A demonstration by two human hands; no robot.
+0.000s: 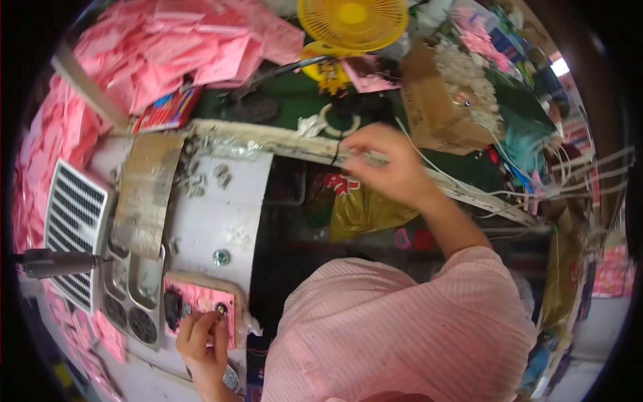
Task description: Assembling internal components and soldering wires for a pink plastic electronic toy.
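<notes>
My left hand (201, 342) rests at the lower left on a flat pink panel (201, 293). Its thumb and fingertips come together beside a small round dark part (221, 309) on that panel; whatever they pinch is hidden. A black blocky piece (175, 308) sits along the panel's left side. Up at the green bench's front ledge, my right hand (382, 161) is stretched out and blurred, with thumb and forefinger apart. Nothing shows between them. Close by its fingertips are a pale ring like a tape roll (339, 122) and a crumpled white scrap (311, 126).
A metal compartment tray (159, 301) stands left of the panel, partly under a brown cardboard piece (149, 194). A power screwdriver (57, 263) juts in from the left. Pink sheets heap at the back left. Beyond the right hand are a cardboard box (418, 100) and a yellow fan (353, 23).
</notes>
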